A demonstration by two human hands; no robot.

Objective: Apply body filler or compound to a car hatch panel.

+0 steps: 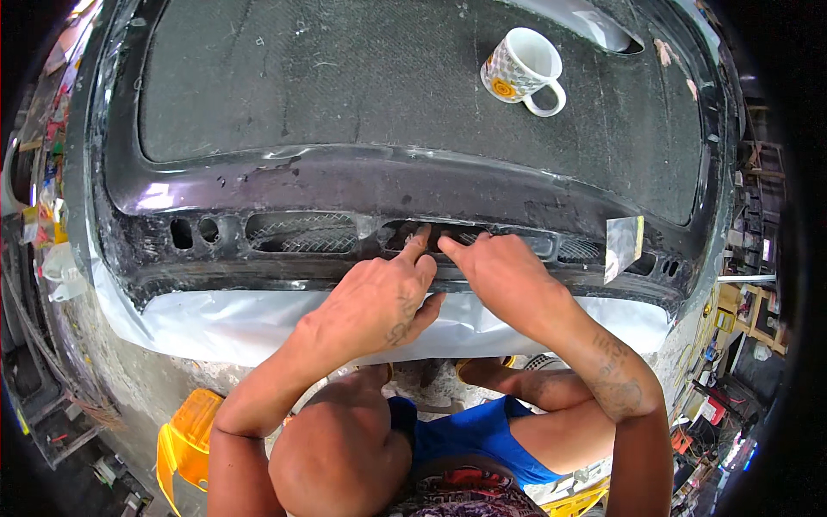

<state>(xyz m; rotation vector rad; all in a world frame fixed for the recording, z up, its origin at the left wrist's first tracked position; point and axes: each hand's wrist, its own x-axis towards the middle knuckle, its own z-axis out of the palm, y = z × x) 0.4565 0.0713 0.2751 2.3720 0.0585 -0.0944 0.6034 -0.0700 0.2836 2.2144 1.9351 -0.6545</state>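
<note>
My left hand [379, 297] reaches into a middle slot [401, 234] along the front edge of a large black panel [284, 185]. Its index finger is stretched out against the slot, with the thumb held apart lower down. Opposite it, my right hand [508, 271] lies over the same slot. One digit points left toward the left fingertip, while other fingertips dip behind the slot's rim and are partly hidden. No separate object shows in either hand. Dark woven mesh [310, 234] lines the neighbouring opening.
A white patterned mug [522, 67] stands on the panel's dark textured area. Near the right openings is a small pale rectangular piece [623, 248]. Whitish sheeting [224, 323] hangs below the edge. A yellow plastic seat [194, 435] stands left; cluttered tools [711, 409] lie right.
</note>
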